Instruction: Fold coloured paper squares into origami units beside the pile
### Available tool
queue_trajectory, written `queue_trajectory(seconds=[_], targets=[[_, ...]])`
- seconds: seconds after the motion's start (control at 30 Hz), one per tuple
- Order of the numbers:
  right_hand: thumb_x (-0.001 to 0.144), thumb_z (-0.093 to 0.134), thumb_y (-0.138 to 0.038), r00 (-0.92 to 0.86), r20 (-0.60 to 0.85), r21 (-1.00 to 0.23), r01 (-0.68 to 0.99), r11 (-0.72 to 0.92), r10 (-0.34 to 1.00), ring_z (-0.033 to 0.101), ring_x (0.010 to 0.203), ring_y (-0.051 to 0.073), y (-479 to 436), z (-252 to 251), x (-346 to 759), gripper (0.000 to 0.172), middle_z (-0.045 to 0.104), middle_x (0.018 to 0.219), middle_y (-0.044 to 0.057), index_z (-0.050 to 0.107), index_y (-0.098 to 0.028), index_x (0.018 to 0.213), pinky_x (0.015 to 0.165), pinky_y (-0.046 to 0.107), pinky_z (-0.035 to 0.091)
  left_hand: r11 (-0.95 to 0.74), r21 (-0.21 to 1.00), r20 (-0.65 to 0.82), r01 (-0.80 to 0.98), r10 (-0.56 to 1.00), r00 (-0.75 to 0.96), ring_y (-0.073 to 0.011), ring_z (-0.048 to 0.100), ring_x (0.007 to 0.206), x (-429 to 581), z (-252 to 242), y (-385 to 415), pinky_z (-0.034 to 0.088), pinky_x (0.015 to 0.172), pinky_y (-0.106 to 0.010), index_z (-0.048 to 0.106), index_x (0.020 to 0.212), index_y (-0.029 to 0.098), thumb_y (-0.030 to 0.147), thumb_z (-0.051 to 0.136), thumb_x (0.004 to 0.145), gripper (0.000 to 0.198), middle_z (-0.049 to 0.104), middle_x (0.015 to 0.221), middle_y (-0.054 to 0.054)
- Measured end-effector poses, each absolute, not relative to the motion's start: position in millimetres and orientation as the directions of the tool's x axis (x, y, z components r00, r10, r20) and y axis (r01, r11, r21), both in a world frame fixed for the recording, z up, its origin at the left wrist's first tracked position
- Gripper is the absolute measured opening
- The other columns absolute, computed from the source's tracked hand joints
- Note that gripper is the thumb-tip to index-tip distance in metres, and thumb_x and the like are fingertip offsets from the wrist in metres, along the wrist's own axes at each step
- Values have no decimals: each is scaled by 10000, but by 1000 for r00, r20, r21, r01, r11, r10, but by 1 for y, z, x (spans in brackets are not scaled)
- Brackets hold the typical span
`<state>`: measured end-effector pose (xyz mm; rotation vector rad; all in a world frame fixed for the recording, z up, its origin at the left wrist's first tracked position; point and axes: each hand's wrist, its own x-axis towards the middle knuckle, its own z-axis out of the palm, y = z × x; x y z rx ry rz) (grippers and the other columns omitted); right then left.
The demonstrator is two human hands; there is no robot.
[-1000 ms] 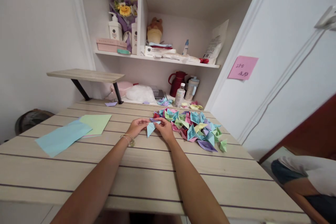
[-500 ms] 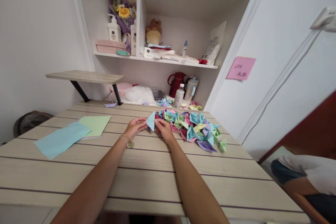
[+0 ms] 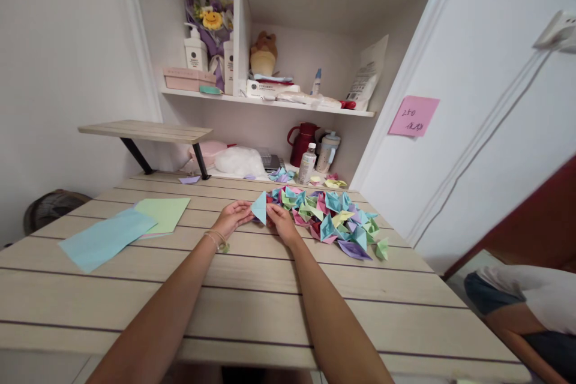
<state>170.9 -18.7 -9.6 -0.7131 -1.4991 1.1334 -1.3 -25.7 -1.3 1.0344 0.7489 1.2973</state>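
Observation:
Between my two hands is a small piece of folded light-blue paper (image 3: 260, 208), shaped like a triangle and held just over the table. My left hand (image 3: 234, 216) pinches its left corner. My right hand (image 3: 281, 221) grips its right edge with thumb and fingers. Right beside my right hand lies a heap of folded paper boats (image 3: 332, 223) in blue, green, pink, purple and yellow. Flat sheets lie to the left: a light-blue sheet (image 3: 105, 238) partly covers a green sheet (image 3: 168, 213).
A small raised shelf (image 3: 146, 130) on black legs stands at the table's back left. Along the back are a plastic bottle (image 3: 306, 164), a red jug (image 3: 302, 144) and more folded paper (image 3: 281, 176). Another person (image 3: 526, 306) is at the right edge.
The folded blue paper has shifted and turned very slightly in my fingers. Both hands keep nearly the same place and grip.

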Motion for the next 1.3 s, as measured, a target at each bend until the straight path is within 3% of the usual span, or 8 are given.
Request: queue_trajectory(seconds=[0.33,0.5,0.63,0.8,1.07,1.3], targets=[[729,549,-389,-276,343,-937,-160,309,898,480,456,93,-22,-7,170,285,559,546,-26,610,-172,903,427,189,322,-27,915,94,-402,985,147,-129,648,713,0,0,-26,533,721,-245,600,825,122,114,711,631,223,657,753,-40],[634,619,-293,-255,301,-949,-177,261,919,547,479,109,-27,-5,166,320,587,561,-34,585,-168,927,488,208,419,-42,928,95,-371,987,127,-143,647,696,2,2,-27,536,691,-266,610,825,113,160,730,609,251,668,755,-55],[638,580,-283,-216,304,-953,-77,294,928,550,453,124,-27,-7,164,279,573,544,-33,590,-164,890,447,212,419,-76,943,119,-324,986,116,-149,646,679,5,0,-27,537,668,-274,624,815,107,203,745,586,276,674,748,-61],[652,526,-254,-74,454,-874,159,460,888,437,428,95,-23,-10,166,213,498,491,-50,629,-164,815,435,193,356,-167,968,186,-189,979,86,-143,633,628,10,0,-30,533,598,-256,645,813,114,265,736,588,287,673,715,-60],[670,501,-219,-28,554,-758,396,518,832,402,445,102,-27,-8,166,173,477,481,-48,644,-180,758,492,209,334,-349,937,349,13,936,40,-149,628,668,13,4,-36,526,513,-229,672,807,138,375,661,655,282,603,991,-93],[687,515,-241,-96,560,-710,457,536,823,409,447,107,-29,-7,163,201,494,489,-36,666,-183,808,489,214,323,-424,903,428,70,903,-50,-78,522,521,12,4,-34,469,430,-170,670,871,157,284,719,591,312,569,747,-19]])
